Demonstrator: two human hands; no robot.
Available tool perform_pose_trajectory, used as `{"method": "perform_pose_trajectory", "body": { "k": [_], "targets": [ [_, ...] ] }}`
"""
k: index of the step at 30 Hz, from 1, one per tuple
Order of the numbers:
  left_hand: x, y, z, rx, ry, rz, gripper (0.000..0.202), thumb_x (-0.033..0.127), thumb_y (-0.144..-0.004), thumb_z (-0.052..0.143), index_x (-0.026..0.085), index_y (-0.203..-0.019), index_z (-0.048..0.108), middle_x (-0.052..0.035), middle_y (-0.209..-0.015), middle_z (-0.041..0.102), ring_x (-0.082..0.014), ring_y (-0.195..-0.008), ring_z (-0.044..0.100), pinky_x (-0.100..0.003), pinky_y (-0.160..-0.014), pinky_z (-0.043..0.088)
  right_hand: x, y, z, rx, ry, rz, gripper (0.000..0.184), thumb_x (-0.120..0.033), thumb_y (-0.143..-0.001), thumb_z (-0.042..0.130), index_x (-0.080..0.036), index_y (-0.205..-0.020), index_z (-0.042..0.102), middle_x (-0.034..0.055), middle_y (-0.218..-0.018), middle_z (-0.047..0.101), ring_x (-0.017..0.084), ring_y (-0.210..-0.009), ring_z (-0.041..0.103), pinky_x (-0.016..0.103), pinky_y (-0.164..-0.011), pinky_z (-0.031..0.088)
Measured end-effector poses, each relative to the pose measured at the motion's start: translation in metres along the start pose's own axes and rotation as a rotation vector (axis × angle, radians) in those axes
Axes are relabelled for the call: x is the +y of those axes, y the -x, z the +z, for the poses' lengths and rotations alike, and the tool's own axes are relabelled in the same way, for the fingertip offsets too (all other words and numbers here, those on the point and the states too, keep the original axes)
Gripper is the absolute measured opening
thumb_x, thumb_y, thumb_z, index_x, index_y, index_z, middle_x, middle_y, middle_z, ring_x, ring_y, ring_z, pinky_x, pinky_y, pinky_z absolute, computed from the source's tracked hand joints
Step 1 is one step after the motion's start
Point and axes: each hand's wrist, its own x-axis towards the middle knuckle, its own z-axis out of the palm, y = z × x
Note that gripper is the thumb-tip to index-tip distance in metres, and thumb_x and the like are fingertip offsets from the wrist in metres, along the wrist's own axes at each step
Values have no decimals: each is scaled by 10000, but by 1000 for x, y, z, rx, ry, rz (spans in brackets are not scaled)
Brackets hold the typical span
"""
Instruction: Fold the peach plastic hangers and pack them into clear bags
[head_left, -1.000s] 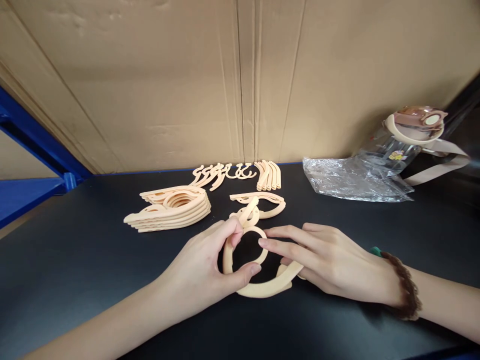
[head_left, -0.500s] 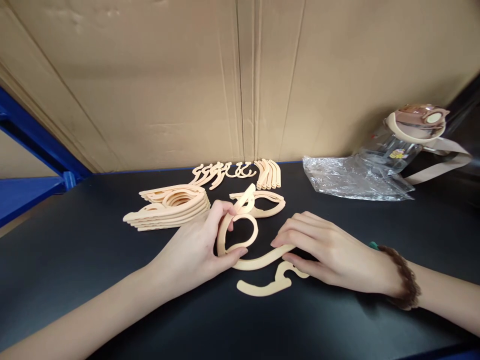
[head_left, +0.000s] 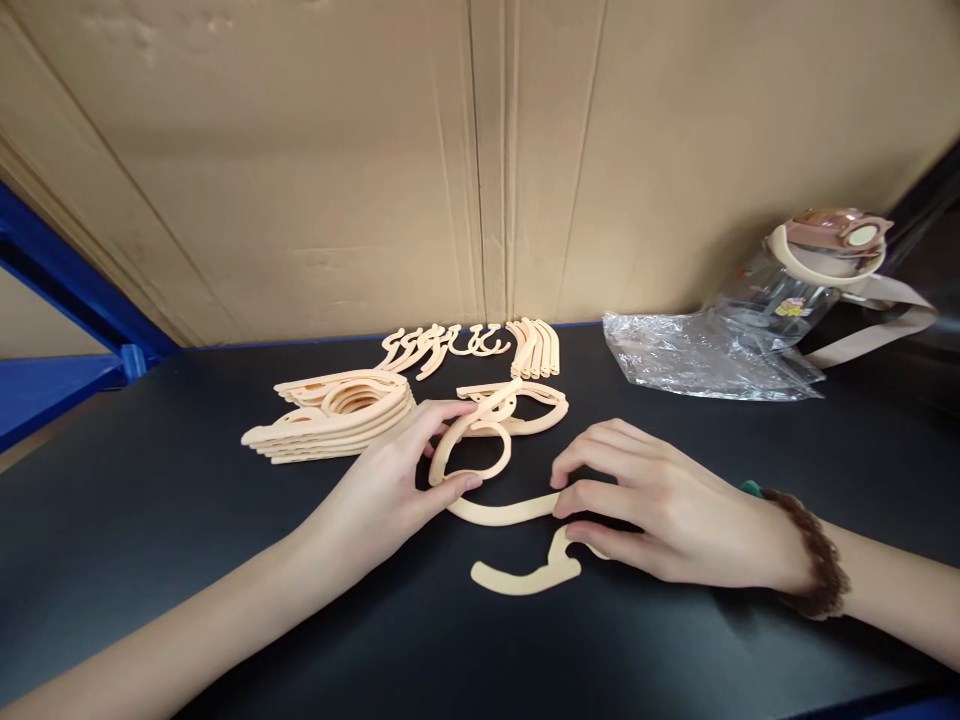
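Note:
My left hand (head_left: 401, 470) pinches a beige plastic hanger body (head_left: 444, 458) with a round loop, between thumb and fingers. A curved hanger arm (head_left: 499, 515) runs from under the left thumb towards my right hand (head_left: 630, 500); whether it is joined to the body I cannot tell. The right fingers are apart, the tips touching or just beside the arm's right end. Nearer to me lies a hanger hook piece (head_left: 525, 580), its curled end partly under the right thumb. Another hanger body (head_left: 551, 415) lies behind the held one.
A stack of hanger bodies (head_left: 330, 440) lies left on the black table (head_left: 135, 520). Several hook pieces (head_left: 431, 350) and a row of curved arms (head_left: 534, 348) lie at the back, before a cardboard wall (head_left: 300, 180). A clear plastic bag (head_left: 675, 355) and a bottle (head_left: 806, 275) are at right.
The right fingers have loosened and spread at the arm's end. My left hand has shifted slightly left and away from me, with the hanger body in it.

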Motion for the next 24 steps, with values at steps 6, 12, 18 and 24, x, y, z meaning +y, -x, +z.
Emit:
{"method": "perform_pose_trajectory", "body": {
  "k": [6, 12, 18, 24],
  "targets": [
    [-3, 0, -2, 1, -40, -13, 435, 380, -889, 666, 316, -1301, 543, -9, -1222, 656, -250, -1092, 634, -395, -976, 504, -1, 3, -8, -47, 17, 36, 161, -284, -920, 639, -171, -809, 668, 20, -820, 602, 158, -754, 480, 344, -771, 360],
    [2, 2, -4, -9, -31, -66, 419, 384, -853, 691, 305, -1245, 569, -24, -1174, 674, -267, -1049, 639, -403, -910, 523, 8, 3, -18, -153, -21, 90, 121, -160, -914, 598, -205, -861, 697, -4, -807, 588, 148, -758, 487, 327, -791, 362],
    [4, 0, -5, -30, -14, -71, 394, 378, -845, 696, 312, -1215, 579, -18, -1187, 677, -278, -1094, 622, -409, -924, 509, 23, 5, -24, -214, -62, 121, 191, -122, -930, 573, -257, -922, 708, 1, -858, 604, 167, -806, 523, 331, -777, 375],
    [-1, 4, -6, -29, -31, -58, 384, 401, -847, 687, 314, -1208, 590, -18, -1217, 674, -287, -1095, 627, -433, -947, 503, 35, 9, -22, -202, -25, 144, 253, -83, -924, 543, -236, -758, 656, 9, -854, 579, 176, -822, 519, 317, -738, 378]
  ]
}}
